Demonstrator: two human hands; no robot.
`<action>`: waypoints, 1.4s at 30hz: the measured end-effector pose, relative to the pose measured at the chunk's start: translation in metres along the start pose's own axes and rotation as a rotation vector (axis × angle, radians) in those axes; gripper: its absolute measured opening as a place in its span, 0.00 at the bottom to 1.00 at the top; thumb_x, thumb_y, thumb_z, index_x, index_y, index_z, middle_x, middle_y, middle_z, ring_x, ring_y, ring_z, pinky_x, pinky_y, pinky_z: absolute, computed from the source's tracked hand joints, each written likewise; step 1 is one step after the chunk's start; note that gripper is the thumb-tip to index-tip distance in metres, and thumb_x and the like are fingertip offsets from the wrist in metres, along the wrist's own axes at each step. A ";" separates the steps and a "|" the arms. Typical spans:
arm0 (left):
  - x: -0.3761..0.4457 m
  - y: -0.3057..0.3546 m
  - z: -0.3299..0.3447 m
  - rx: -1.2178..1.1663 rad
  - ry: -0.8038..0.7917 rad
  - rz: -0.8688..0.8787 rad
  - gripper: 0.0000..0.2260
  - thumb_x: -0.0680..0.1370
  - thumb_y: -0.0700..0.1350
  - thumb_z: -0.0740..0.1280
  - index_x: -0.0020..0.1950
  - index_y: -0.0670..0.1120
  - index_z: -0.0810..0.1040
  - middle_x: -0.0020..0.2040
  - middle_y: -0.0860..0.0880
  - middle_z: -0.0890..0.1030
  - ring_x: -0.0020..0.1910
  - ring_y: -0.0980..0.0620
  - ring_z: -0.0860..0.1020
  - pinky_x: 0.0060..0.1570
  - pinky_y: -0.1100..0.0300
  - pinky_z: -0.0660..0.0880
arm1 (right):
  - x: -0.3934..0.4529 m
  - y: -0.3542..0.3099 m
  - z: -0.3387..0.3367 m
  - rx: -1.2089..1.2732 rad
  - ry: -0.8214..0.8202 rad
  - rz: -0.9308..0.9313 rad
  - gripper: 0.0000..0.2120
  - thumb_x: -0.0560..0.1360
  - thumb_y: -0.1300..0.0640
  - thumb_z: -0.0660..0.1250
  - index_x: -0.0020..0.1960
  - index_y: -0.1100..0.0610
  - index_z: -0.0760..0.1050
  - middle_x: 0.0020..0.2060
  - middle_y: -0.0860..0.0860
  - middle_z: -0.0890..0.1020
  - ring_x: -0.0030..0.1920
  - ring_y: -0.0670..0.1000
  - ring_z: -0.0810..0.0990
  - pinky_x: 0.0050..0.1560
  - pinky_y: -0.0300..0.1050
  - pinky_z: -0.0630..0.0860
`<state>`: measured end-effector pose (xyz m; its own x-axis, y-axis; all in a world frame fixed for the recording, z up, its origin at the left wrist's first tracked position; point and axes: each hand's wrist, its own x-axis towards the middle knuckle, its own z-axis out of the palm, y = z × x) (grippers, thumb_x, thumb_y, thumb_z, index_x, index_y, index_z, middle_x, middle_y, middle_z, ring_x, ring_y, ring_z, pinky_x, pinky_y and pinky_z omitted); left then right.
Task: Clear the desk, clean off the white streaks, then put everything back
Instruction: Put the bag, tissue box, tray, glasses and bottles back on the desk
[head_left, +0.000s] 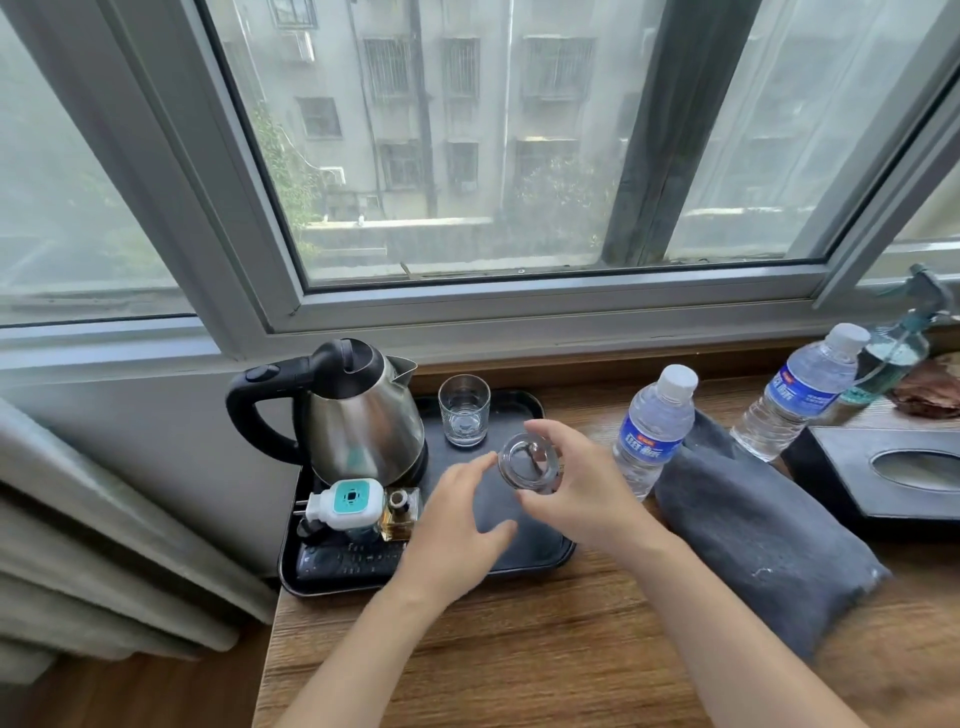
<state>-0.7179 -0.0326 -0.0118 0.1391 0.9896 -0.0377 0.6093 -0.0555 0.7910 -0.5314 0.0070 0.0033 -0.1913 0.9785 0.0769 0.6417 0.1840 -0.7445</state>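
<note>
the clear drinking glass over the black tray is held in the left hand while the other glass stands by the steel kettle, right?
Not quite: the head view shows the right hand holding the clear drinking glass over the black tray. The left hand is open. The other glass does stand by the steel kettle.

Clear glass (530, 462) held tilted above black tray (524, 558).

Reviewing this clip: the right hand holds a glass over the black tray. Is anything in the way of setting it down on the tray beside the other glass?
Nothing visible blocks it. The right hand holds the tilted glass above a bare patch of the black tray, just in front of the upright glass. The left hand hovers open beside it, over the tray's middle; kettle stands clear.
</note>
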 end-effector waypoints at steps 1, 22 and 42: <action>0.003 0.000 0.004 -0.047 -0.032 -0.050 0.34 0.78 0.46 0.74 0.81 0.55 0.65 0.71 0.57 0.72 0.66 0.58 0.74 0.66 0.60 0.73 | 0.004 0.005 0.001 -0.034 -0.010 0.012 0.36 0.67 0.54 0.79 0.73 0.50 0.70 0.63 0.44 0.79 0.64 0.43 0.76 0.64 0.45 0.77; 0.081 -0.013 0.036 -0.117 -0.012 -0.216 0.29 0.81 0.41 0.66 0.81 0.52 0.64 0.76 0.52 0.72 0.68 0.52 0.77 0.71 0.51 0.72 | 0.100 0.050 0.030 -0.039 0.054 0.076 0.36 0.74 0.59 0.72 0.79 0.53 0.62 0.68 0.52 0.76 0.70 0.52 0.70 0.66 0.37 0.63; 0.116 0.001 -0.013 0.377 0.104 -0.250 0.30 0.75 0.49 0.76 0.73 0.43 0.66 0.64 0.42 0.70 0.61 0.36 0.77 0.58 0.50 0.73 | 0.064 0.053 0.045 -0.037 0.354 -0.210 0.37 0.71 0.64 0.74 0.78 0.60 0.65 0.76 0.56 0.68 0.77 0.55 0.64 0.78 0.49 0.61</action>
<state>-0.7108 0.0841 -0.0072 -0.1158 0.9857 -0.1224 0.8584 0.1614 0.4870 -0.5431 0.0756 -0.0605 -0.0581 0.8896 0.4531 0.6431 0.3804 -0.6646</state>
